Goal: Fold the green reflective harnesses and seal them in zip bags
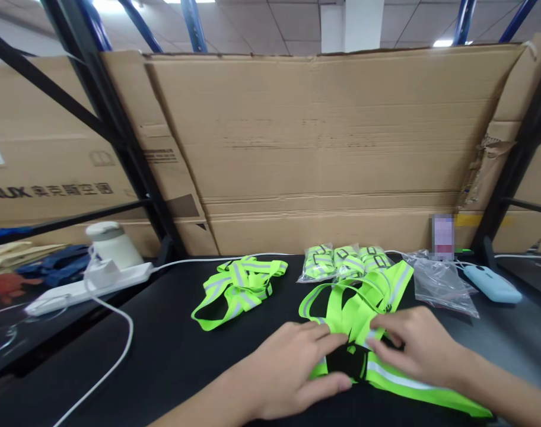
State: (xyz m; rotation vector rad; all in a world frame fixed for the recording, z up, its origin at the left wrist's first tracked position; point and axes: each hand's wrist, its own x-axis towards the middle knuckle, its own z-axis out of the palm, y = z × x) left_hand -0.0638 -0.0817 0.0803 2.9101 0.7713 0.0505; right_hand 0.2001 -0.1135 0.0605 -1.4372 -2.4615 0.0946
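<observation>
- Reflective vest (363,308) flat on black table (164,356), straps spread, black buckle section at near end.
- Left hand (288,367) pressing down on vest's near-left part, fingers half-curled, thumb under the black section; pinning, not gripping.
- Right hand (419,344) on vest's near-right side, fingertips pinching strap edge lightly, mostly flat.
- Second vest (237,287) left of main vest, loosely folded, untouched.
- Three bagged vests (344,261) just behind main vest; empty plastic bag (439,281) right-behind it.
- Power strip (90,284) far left of vest, blue device (493,283) far right.
- Judgement: best to keep left palm anchoring while right aligns straps, edges squared, no twists before folding.
</observation>
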